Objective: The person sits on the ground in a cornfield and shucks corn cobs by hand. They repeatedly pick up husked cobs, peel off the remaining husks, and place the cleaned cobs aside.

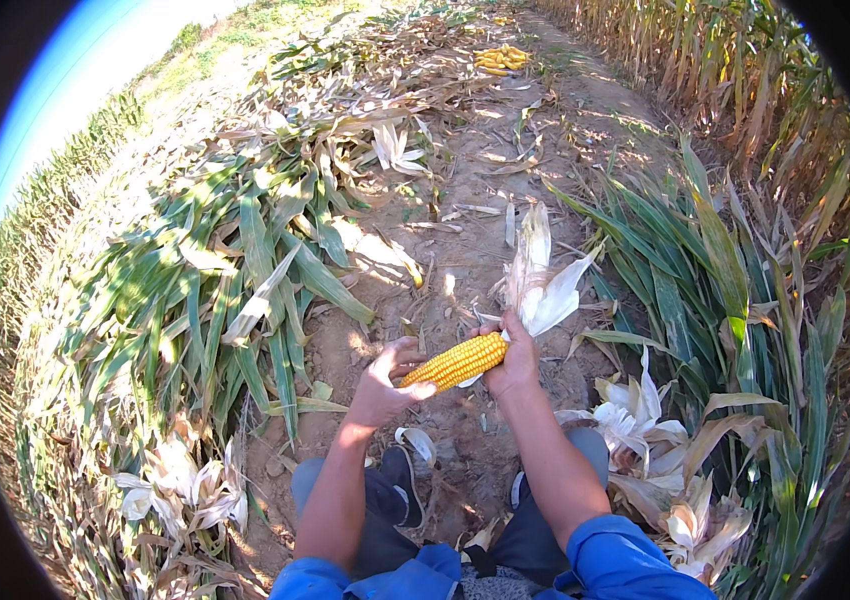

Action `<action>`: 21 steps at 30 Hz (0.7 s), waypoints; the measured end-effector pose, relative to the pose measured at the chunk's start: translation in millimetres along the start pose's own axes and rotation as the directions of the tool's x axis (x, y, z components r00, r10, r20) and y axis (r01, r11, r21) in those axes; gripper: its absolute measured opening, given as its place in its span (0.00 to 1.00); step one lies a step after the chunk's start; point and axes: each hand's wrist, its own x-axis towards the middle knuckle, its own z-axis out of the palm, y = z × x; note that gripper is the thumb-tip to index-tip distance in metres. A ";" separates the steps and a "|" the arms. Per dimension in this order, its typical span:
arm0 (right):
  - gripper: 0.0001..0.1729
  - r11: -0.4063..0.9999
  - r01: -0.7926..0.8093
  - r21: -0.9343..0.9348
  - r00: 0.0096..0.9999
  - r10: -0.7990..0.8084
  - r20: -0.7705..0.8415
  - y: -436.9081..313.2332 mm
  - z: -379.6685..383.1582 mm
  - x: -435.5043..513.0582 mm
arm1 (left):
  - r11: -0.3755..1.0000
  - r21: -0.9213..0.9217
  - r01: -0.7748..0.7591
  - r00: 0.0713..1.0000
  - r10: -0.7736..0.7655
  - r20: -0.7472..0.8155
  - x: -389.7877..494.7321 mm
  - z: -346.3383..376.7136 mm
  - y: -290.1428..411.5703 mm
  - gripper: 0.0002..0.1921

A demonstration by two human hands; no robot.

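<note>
Between my two hands, a yellow ear of corn (459, 361) lies bare, its kernels showing along most of its length. My left hand (389, 381) curls around the tip end, the thumb against the kernels. At the other end my right hand (512, 360) grips the base together with the husk. Pale dry husk leaves (537, 281) fan out beyond the right fist, still bunched there. How the husk joins the ear is hidden by my right fingers.
Cut green and dry corn stalks (245, 240) lie heaped on the left, more leafy stalks (672, 255) on the right. Discarded husks (639, 420) lie near my right knee. Up the dirt path sits a pile of yellow ears (500, 58); standing corn (732, 82) borders the right.
</note>
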 end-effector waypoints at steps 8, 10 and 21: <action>0.10 0.936 -0.085 -0.342 0.993 0.108 0.050 -3.8 -6.8 -10.0 | 0.863 0.505 -0.003 0.980 -0.098 0.173 -18.7 45.1 4.6 0.33; 0.10 0.942 -0.077 -0.327 0.991 0.108 0.076 -8.0 -5.8 -11.2 | 0.813 0.582 -0.019 0.989 -0.070 0.131 -22.1 47.9 6.6 0.33; 0.12 0.956 -0.166 -0.242 0.986 0.162 -0.037 -31.7 3.3 -13.9 | 0.822 0.569 0.003 0.999 0.023 -0.038 -47.5 92.4 -6.9 0.28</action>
